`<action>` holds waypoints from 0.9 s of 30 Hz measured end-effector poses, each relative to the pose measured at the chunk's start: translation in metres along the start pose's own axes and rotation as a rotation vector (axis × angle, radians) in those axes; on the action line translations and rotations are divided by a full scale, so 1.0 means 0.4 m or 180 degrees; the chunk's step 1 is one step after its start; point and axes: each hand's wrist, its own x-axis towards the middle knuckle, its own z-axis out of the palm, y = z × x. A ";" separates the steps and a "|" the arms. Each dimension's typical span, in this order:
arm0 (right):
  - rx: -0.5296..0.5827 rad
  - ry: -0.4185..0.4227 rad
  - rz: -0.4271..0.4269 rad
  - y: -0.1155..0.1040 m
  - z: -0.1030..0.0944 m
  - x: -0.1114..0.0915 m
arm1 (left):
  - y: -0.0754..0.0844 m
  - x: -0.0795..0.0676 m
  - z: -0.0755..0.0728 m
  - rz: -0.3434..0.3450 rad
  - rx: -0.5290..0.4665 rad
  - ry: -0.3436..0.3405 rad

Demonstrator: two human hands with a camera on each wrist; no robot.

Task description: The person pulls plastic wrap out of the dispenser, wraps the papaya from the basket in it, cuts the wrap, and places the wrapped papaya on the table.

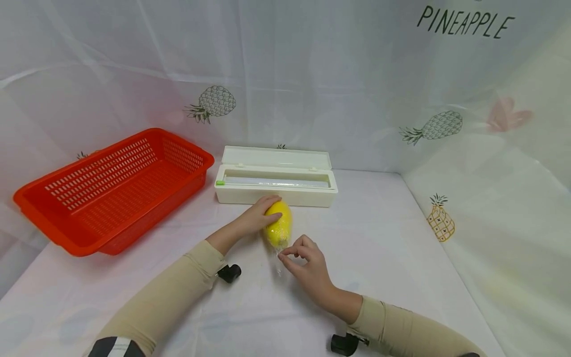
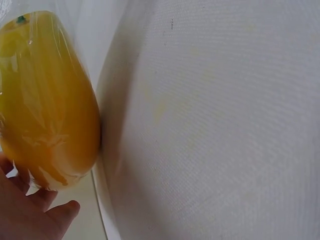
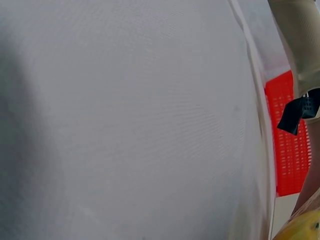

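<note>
A yellow oval fruit (image 1: 280,225) wrapped in clear plastic film lies on the white cloth, in front of a white cling film box. My left hand (image 1: 256,216) holds its far end from the left, with the thumb over the top. In the left wrist view the fruit (image 2: 50,100) shows glossy creases of film and a small green spot at its tip, with my left hand (image 2: 27,212) at the opposite end. My right hand (image 1: 310,270) pinches the gathered tail of film at the near end, thumb and forefinger together.
The cling film box (image 1: 276,198) stands behind with its lid raised and a roll inside. A red plastic basket (image 1: 111,243) sits at the left. A white curtain printed with pineapples (image 1: 217,101) hangs behind and at the right.
</note>
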 end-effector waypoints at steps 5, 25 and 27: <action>0.0116 -0.0411 -0.0042 0.005 -0.001 0.003 | -0.003 0.004 0.001 0.0027 0.0047 0.0005; -0.0177 -0.0999 -0.0980 0.058 -0.058 0.005 | -0.020 0.017 -0.009 0.0118 -0.0013 -0.0115; -0.0373 -0.0988 -0.1149 0.067 -0.061 0.014 | -0.022 0.019 -0.011 0.0131 -0.0029 -0.0139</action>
